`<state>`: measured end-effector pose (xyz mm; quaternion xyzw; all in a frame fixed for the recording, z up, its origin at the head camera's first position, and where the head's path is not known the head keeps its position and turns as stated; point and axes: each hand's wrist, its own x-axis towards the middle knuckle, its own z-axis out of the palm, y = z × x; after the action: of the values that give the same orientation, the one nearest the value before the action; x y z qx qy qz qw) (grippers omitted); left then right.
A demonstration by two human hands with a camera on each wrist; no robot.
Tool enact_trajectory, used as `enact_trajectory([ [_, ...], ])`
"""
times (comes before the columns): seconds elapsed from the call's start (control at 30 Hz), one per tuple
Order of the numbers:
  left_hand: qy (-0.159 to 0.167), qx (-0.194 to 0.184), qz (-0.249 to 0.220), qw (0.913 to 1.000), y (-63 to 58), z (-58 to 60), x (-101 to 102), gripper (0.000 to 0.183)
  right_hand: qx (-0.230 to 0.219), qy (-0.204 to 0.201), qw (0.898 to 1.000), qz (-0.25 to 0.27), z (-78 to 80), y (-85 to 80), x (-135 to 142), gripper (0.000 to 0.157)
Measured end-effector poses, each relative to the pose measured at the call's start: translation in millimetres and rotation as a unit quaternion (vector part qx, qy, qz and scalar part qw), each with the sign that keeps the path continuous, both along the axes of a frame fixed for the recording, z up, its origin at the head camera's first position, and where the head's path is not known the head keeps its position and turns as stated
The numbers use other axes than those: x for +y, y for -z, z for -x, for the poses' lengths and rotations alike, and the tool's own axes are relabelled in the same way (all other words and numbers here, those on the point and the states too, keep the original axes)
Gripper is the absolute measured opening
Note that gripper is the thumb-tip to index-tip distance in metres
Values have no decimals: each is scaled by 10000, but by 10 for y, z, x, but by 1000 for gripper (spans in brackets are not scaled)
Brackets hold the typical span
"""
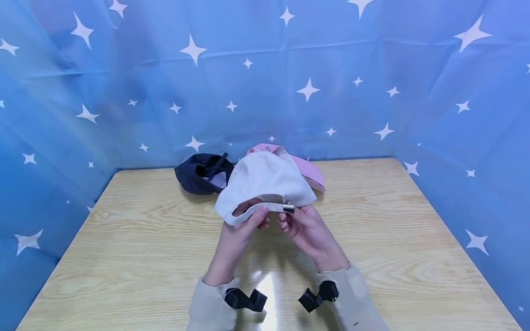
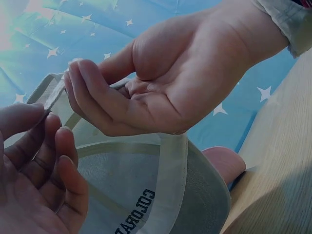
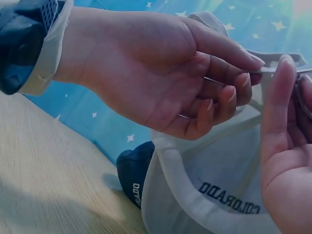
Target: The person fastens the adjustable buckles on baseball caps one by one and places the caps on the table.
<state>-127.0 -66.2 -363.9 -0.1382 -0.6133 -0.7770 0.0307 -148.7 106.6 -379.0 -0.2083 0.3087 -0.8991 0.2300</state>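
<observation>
In the head view, both hands are holding one white cap (image 1: 269,174) above the counter (image 1: 145,243), and its back opening is facing the person. The left hand (image 1: 241,232) is coming from seven o'clock of the cap and is pinching the back strap (image 1: 275,207) between the thumb and the fingers. The right hand (image 1: 308,232) is coming from five o'clock; its thumb and index finger are pinching the strap near the metal buckle (image 1: 288,208), while its other fingers are curling loosely. Inside the white cap, the dark lettering (image 3: 229,197) is showing in the right wrist view.

Behind the white cap, a navy cap (image 1: 193,177) is lying at nine o'clock, and its strap is standing up. A pink cap (image 1: 309,172) is lying at one o'clock, and the white cap is partly covering it. I cannot tell whether the white cap is touching these two. At twelve o'clock, a blue curtain (image 1: 256,87) with white stars is hanging behind the counter. Each light sleeve (image 1: 213,305) is carrying a small black device (image 1: 246,299) near the wrist.
</observation>
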Motion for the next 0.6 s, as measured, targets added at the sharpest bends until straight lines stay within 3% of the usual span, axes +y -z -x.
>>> enact_trajectory([
  [0.33, -89, 108, 213, 9997, -1, 20, 21, 25, -150, 40, 9999, 69, 1, 14, -7, 12],
  [0.6, 41, -2, 381, 9993, -114, -43, 27, 13, -150, 34, 9998, 94, 1, 15, -32, 12],
])
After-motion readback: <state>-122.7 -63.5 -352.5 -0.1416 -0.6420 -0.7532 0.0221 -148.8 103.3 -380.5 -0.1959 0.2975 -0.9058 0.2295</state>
